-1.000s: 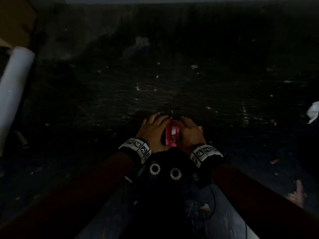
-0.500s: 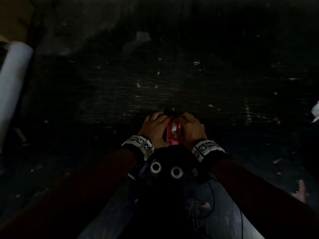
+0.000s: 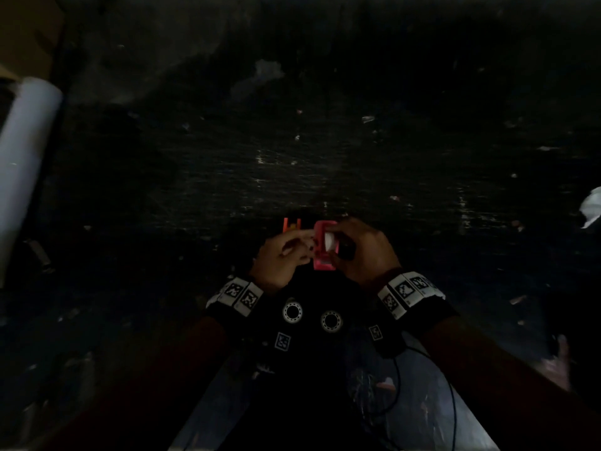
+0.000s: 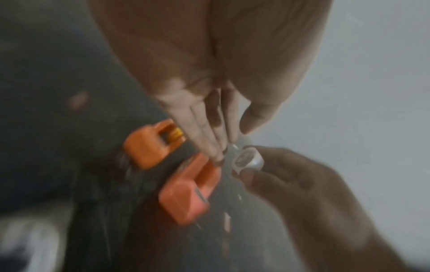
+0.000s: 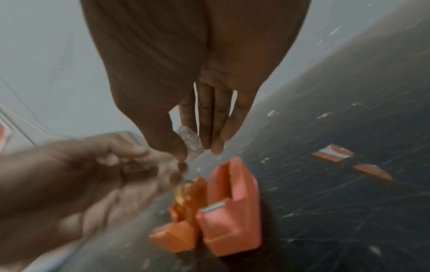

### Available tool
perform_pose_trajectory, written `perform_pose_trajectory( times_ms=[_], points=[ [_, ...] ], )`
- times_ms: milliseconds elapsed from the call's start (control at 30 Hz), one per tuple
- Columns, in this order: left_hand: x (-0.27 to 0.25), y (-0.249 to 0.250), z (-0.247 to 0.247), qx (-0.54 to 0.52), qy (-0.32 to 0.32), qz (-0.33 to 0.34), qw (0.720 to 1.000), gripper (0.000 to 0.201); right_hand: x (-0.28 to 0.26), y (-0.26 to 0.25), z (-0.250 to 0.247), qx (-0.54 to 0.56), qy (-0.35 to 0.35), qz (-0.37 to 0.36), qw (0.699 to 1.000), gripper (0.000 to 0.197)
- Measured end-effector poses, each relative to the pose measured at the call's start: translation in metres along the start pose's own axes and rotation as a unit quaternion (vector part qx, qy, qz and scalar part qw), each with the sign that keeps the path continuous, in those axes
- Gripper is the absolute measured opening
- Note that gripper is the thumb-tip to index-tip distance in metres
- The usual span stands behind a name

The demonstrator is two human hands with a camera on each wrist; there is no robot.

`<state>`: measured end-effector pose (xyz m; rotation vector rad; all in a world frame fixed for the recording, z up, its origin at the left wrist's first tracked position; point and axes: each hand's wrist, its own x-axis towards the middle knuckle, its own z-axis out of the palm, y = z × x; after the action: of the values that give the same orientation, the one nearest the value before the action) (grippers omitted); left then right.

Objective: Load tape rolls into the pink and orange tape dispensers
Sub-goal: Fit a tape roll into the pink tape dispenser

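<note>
Dark scratched tabletop (image 3: pixel 357 151) carries both dispensers. The pink dispenser (image 3: pixel 322 245), earlier enclosed by both hands, now stands free at centre, with the orange dispenser (image 3: pixel 291 224) touching it at 10 o'clock. The left hand (image 3: pixel 281 258), fingers extended, is empty. The right hand (image 3: pixel 361 252) pinches a small white tape roll (image 4: pixel 248 159) above it; insertion is judged next.

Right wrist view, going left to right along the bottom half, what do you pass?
Left hand → orange tape dispenser, a yellowish roll showing in it → pink tape dispenser, beside the orange one → two flat orange pieces lying farther off on the dark table.
</note>
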<state>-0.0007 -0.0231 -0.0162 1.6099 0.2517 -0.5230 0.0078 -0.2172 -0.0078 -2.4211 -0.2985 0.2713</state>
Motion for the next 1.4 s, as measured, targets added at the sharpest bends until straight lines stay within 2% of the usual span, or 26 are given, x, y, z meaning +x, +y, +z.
perform_pose_trajectory(
  times_ms=[100, 167, 267, 333, 467, 567, 733, 1000, 1066, 1133, 1233, 1300, 1400],
  points=[
    [-0.010, 0.003, 0.010, -0.164, -0.012, -0.121, 0.979, 0.021, -0.011, -0.005, 0.002, 0.009, -0.017, -0.022, 1.000, 0.038],
    [-0.016, 0.003, 0.014, -0.223, -0.018, -0.148, 0.963, 0.019, -0.018, -0.006, 0.006, 0.031, -0.023, -0.044, 0.998, 0.042],
    [-0.023, -0.004, 0.014, -0.252, -0.019, -0.145, 0.957, 0.023, -0.026, -0.011, 0.010, 0.039, 0.005, -0.060, 0.997, 0.047],
    [-0.027, -0.006, 0.014, -0.256, -0.018, -0.147, 0.955, 0.024, -0.030, -0.014, 0.010, 0.053, 0.018, -0.044, 0.997, 0.047],
    [-0.029, -0.006, 0.011, -0.242, -0.004, -0.150, 0.959, 0.020, -0.035, -0.015, 0.011, 0.121, 0.041, -0.030, 0.991, 0.022],
    [-0.033, -0.007, 0.012, -0.250, 0.005, -0.152, 0.956, 0.018, -0.040, -0.010, 0.017, 0.145, 0.065, 0.004, 0.987, 0.022],
    [-0.041, -0.008, 0.019, -0.283, -0.007, -0.152, 0.947, 0.024, -0.052, -0.010, 0.024, 0.267, 0.104, 0.041, 0.957, 0.025],
    [-0.048, -0.019, 0.018, -0.265, 0.008, -0.144, 0.953, 0.013, -0.071, -0.013, 0.028, 0.365, 0.128, 0.111, 0.915, 0.018],
    [-0.048, -0.022, 0.013, -0.250, 0.018, -0.130, 0.959, 0.014, -0.074, -0.001, 0.034, 0.312, 0.144, 0.153, 0.927, 0.019],
    [-0.046, -0.024, 0.005, -0.209, 0.029, -0.107, 0.972, 0.016, -0.080, 0.020, 0.039, 0.192, 0.151, 0.172, 0.954, 0.026],
    [-0.047, -0.030, -0.007, -0.136, 0.036, -0.069, 0.988, 0.016, -0.092, 0.044, 0.045, -0.013, 0.124, 0.131, 0.983, 0.029],
    [-0.050, -0.035, -0.012, -0.097, 0.039, -0.044, 0.994, 0.016, -0.098, 0.053, 0.048, -0.071, 0.094, 0.119, 0.986, 0.024],
    [-0.055, -0.040, -0.017, -0.069, 0.043, -0.024, 0.996, 0.024, -0.104, 0.052, 0.048, -0.093, 0.065, 0.124, 0.986, 0.030]
  ],
)
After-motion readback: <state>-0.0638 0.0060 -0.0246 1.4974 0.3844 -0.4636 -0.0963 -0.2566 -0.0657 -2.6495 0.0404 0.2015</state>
